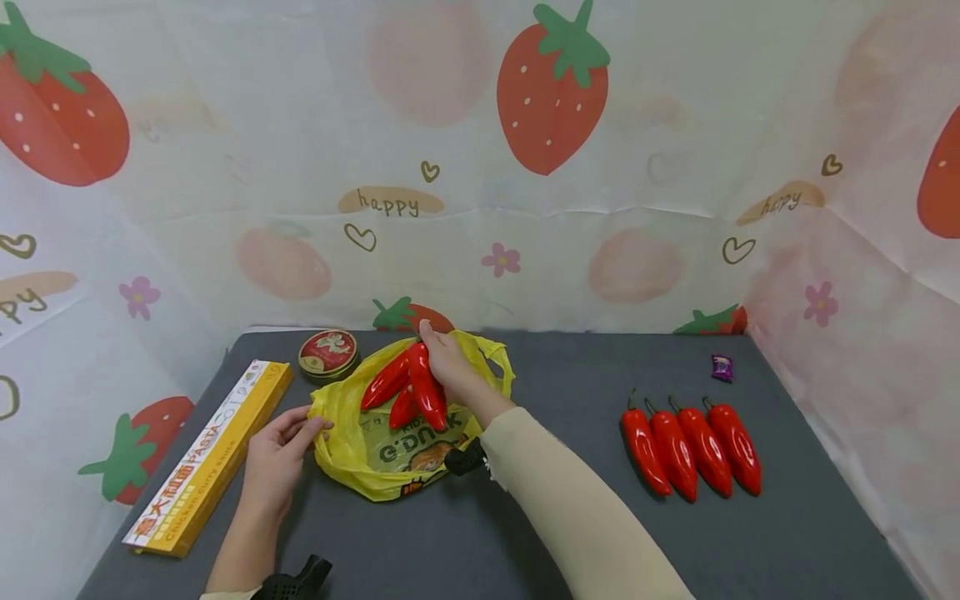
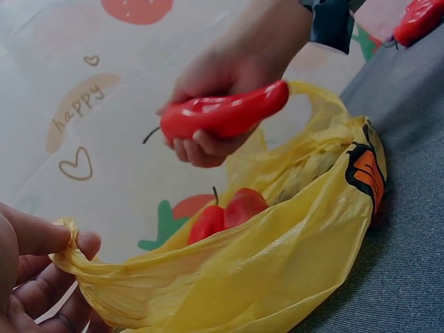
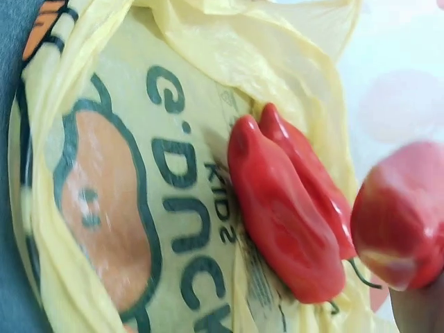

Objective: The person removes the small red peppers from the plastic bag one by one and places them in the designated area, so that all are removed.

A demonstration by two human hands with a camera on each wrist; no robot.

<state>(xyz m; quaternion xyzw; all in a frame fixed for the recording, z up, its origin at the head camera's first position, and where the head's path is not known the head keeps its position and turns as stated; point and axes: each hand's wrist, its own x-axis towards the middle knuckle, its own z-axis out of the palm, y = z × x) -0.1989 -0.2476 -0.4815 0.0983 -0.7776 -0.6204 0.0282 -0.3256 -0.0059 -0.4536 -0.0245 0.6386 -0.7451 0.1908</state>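
A yellow plastic bag (image 1: 341,454) lies on the table with its mouth spread, printed lettering showing inside. My left hand (image 1: 273,458) pinches the bag's left rim between thumb and fingers, clearest in the left wrist view. Above the bag's mouth, my right hand (image 1: 453,371) grips a red chili pepper (image 2: 225,114) with a thin dark stem. Two more red peppers (image 3: 284,211) lie side by side inside the bag, against its far side. The held pepper (image 3: 399,215) appears only end-on in the right wrist view.
Several red peppers (image 1: 678,454) stand in a row on the right of the grey table (image 1: 555,500). Behind them lies a small purple wrapped packet (image 1: 722,367). A round red-lidded tin (image 1: 328,354) and a long yellow box (image 1: 210,458) are left of the bag.
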